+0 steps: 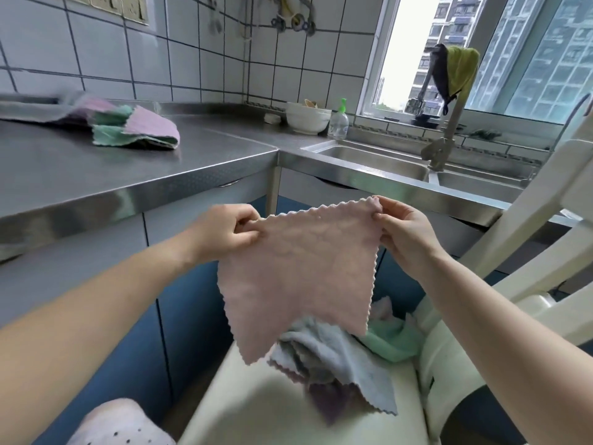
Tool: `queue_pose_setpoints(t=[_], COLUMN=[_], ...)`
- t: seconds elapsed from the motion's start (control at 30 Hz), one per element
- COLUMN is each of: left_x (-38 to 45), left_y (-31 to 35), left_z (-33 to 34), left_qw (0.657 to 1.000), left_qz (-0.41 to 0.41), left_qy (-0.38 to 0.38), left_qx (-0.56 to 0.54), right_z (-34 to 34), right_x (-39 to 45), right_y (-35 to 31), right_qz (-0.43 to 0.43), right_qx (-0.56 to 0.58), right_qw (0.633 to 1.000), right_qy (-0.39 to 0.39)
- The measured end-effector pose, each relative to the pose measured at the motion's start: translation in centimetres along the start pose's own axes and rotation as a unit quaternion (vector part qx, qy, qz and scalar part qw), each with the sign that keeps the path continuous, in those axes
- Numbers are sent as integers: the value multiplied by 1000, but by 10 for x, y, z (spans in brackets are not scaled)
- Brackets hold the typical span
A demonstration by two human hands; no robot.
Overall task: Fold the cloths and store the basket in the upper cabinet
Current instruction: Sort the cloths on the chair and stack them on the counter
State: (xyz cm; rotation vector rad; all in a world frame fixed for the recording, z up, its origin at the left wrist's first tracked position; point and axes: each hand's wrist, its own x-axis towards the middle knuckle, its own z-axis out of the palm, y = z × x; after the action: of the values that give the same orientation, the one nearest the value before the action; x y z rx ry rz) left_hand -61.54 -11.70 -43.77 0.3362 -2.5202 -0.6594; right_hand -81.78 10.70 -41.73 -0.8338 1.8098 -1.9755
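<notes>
A pink cloth (298, 271) with a zigzag edge hangs spread out in front of me. My left hand (224, 232) pinches its top left corner and my right hand (404, 232) pinches its top right corner. Below it, a loose heap of cloths (346, 358), light blue, green, pink and mauve, lies on the seat of a cream chair (449, 364). On the steel counter (96, 175) at the upper left lies a stack of folded pink and green cloths (138, 128), next to a blurred grey thing (29, 109) that may be the basket. No upper cabinet is in view.
A steel sink (385, 159) with a tap (446, 136) sits under the window at the right. White bowls (308, 118) and a soap bottle (338, 122) stand in the counter's corner. Dark and yellow-green rags (455, 72) hang on the tap. Blue cabinet doors (192, 316) stand below the counter.
</notes>
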Motion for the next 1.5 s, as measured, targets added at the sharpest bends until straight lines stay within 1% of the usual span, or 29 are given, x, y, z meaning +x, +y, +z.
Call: queue_pose_setpoints(t=[0.07, 0.13, 0.2, 0.27, 0.33, 0.4, 0.47, 0.57, 0.63, 0.7, 0.8, 0.9, 0.97, 1.07, 1.17, 1.23, 1.33, 1.43, 1.5], left_x=[-5, -18, -39, -67, -98, -131, -162, -198, -216, -230, -243, -249, -251, -248, -243, -243, -241, -232, -227], left_y=[-1, 2, 3, -1, -11, -22, -29, -31, -31, -36, -42, -53, -66, -79, -87, -93, -99, -99, -100], left_z=[-11, -18, -17, -9, 4, 22, 40, 64, 76, 87, 94, 94, 93, 92, 102, 113, 124, 132, 136], left_qw=[993, 986, 985, 984, 975, 962, 952, 938, 935, 936, 934, 937, 932, 924, 899, 887, 886, 888, 891], left_qz=[42, 83, 99, 94, 69, 23, -32, -88, -118, -137, -162, -190, -234, -292, -357, -396, -423, -430, -430], left_qy=[43, 41, -3, -81, -179, -257, -299, -328, -326, -322, -319, -294, -266, -185, -116, -90, -65, -65, -80], left_qx=[103, 140, 139, 131, 113, 85, 60, 63, 74, 40, 14, -23, -71, -162, -224, -221, -179, -147, -124], right_z=[-1, -3, -4, -8, -11, -11, -10, -9, -8, -7, -7, -9, -10, -6, 1, 5, 8, 10, 10], right_x=[-8, -25, -48, -75, -103, -134, -164, -198, -213, -223, -231, -231, -225, -211, -189, -177, -164, -155, -149], right_y=[6, 14, 29, 55, 87, 116, 143, 174, 188, 197, 205, 212, 216, 220, 227, 233, 244, 251, 254], right_qz=[-5, -6, 9, 38, 58, 79, 108, 155, 187, 207, 203, 194, 190, 174, 161, 164, 176, 179, 177], right_qx=[8, 8, -1, -24, -76, -136, -154, -173, -182, -212, -271, -323, -328, -328, -337, -351, -378, -403, -415], right_qw=[1000, 1000, 1000, 999, 995, 986, 979, 969, 961, 952, 938, 924, 925, 929, 928, 922, 909, 897, 892], right_qy=[-8, -18, -26, -25, -34, -55, -76, -87, -86, -82, -79, -60, -33, -9, -9, -13, -25, -33, -35])
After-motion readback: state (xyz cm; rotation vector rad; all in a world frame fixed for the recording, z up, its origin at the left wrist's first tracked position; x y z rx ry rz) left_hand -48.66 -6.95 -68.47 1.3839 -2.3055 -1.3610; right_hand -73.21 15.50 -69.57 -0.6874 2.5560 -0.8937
